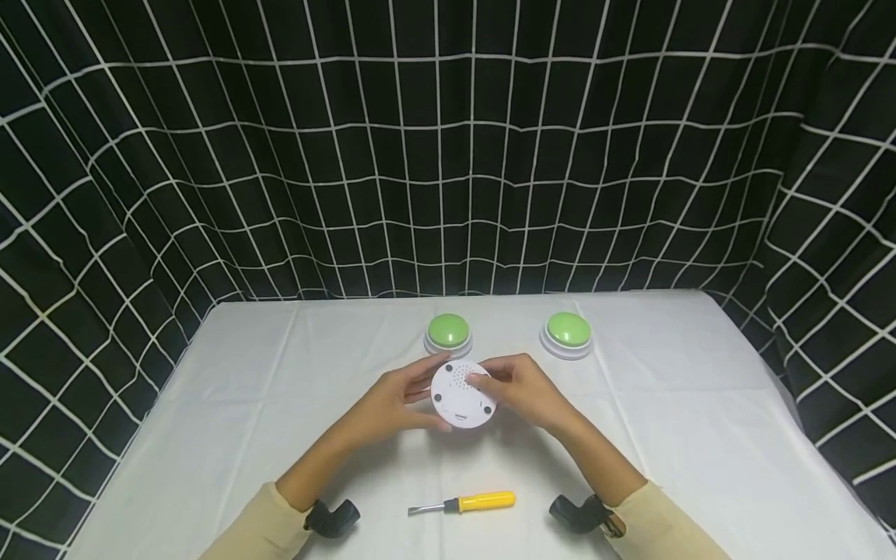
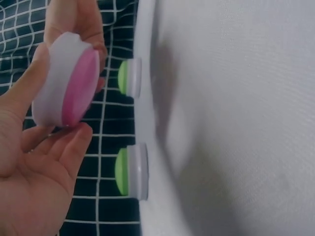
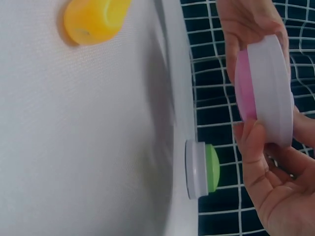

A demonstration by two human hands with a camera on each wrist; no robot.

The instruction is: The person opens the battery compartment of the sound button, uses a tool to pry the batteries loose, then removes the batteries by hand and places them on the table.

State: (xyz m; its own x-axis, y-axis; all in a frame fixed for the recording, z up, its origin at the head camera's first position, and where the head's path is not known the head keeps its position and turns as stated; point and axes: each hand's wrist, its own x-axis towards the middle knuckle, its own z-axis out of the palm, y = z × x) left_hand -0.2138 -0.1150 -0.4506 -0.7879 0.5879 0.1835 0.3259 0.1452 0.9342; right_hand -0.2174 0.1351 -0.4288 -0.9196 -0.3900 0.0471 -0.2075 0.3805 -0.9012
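Note:
A round push button point(image 1: 458, 408) with a white base and a pink dome is held up between both hands. Its underside faces the head camera, showing speaker holes, dark round spots and a small slot. In the left wrist view the pink dome point(image 2: 81, 88) faces toward the table. My right hand point(image 1: 525, 389) pinches the push button, thumb across the underside and fingers beneath the dome side. My left hand point(image 1: 392, 400) holds its left side between the thumb, at the lower edge, and the fingers, at the upper edge and partly hidden behind it.
Two green push buttons with white bases stand toward the back, one point(image 1: 448, 332) just behind the hands, the other point(image 1: 568, 333) farther right. A flat-bladed screwdriver with a yellow handle point(image 1: 486, 501) lies at the front of the white-covered table point(image 1: 231, 412). A black gridded curtain point(image 1: 490, 155) surrounds the back and sides.

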